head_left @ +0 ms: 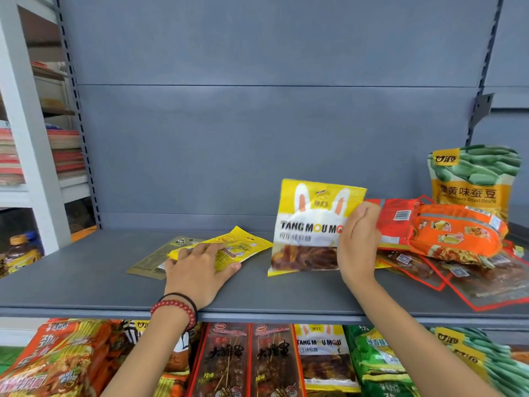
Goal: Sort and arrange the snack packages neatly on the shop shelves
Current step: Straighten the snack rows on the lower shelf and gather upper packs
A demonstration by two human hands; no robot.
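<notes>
My right hand (359,242) grips the right edge of a yellow-and-white Tang Mou Mou rabbit packet (310,224), held upright on the grey shelf (86,285). My left hand (199,266), wearing a red bead bracelet, presses flat on a yellow packet (243,246) that lies on the shelf, overlapping an olive-gold packet (156,260). To the right sits a heap of red and orange packets (446,233). A green-and-gold broad bean bag (472,179) stands upright behind the heap.
The lower shelf holds rows of packets: orange noodle snacks (57,362), dark skewer packs (246,362), another Tang Mou Mou packet (323,356), green bags (380,365). A white rack with stacked booklets (65,153) stands left, a bottle (21,250) below it. A grey back panel (257,124) rises behind.
</notes>
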